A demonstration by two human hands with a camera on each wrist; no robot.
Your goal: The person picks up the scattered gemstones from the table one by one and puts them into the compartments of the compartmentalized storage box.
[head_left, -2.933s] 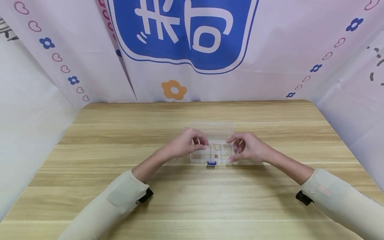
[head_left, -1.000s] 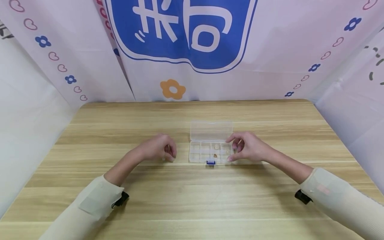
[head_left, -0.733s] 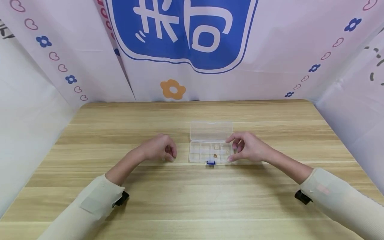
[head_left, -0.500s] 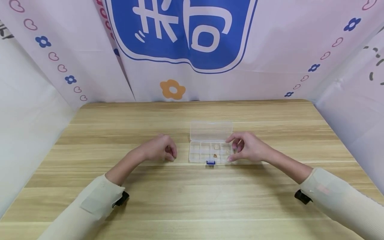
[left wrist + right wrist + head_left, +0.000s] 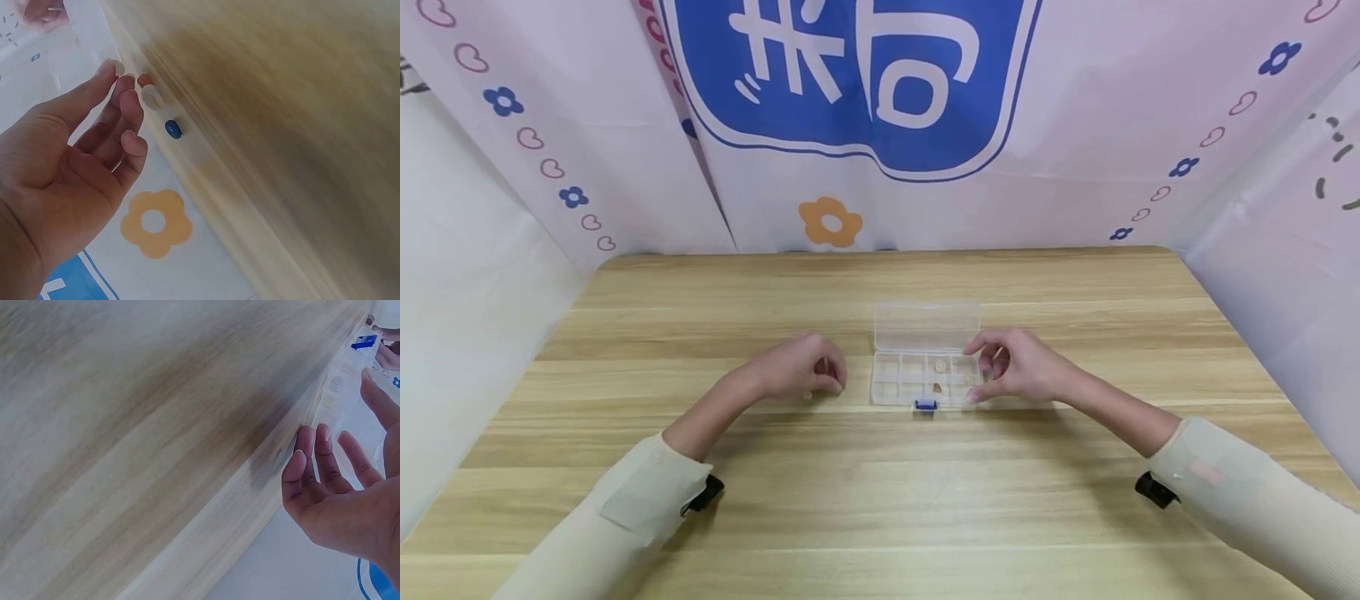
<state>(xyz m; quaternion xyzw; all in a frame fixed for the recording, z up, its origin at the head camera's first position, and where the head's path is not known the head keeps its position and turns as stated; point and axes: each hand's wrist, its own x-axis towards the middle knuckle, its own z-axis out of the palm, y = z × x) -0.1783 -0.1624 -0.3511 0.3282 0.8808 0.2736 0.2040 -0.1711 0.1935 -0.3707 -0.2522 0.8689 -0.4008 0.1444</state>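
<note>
Clear compartment box point(image 5: 887, 392): located on the worktop point(image 5: 880, 508), near its middle, compartments exposed, with the lid point(image 5: 927, 327) back on the far side and the blue clasp point(image 5: 926, 405) at the near edge. In the third column from the left lie a pale piece point(image 5: 940, 366) at the rear and a brown piece point(image 5: 937, 388) in front.

Right hand point(image 5: 1026, 367): holds the box's right end, thumb at the near corner and forefinger at the far one, well spread; the remaining fingers are bent and apart.

Left hand point(image 5: 793, 368): left of the box, clear of it, fingers curled, thumb and forefinger tips close together. Whether they pinch anything cannot be told. Just beside the fingertips are an orange-red piece point(image 5: 145, 80) and a whitish piece point(image 5: 151, 97); a dark blue piece point(image 5: 173, 129) lies near them.
</note>
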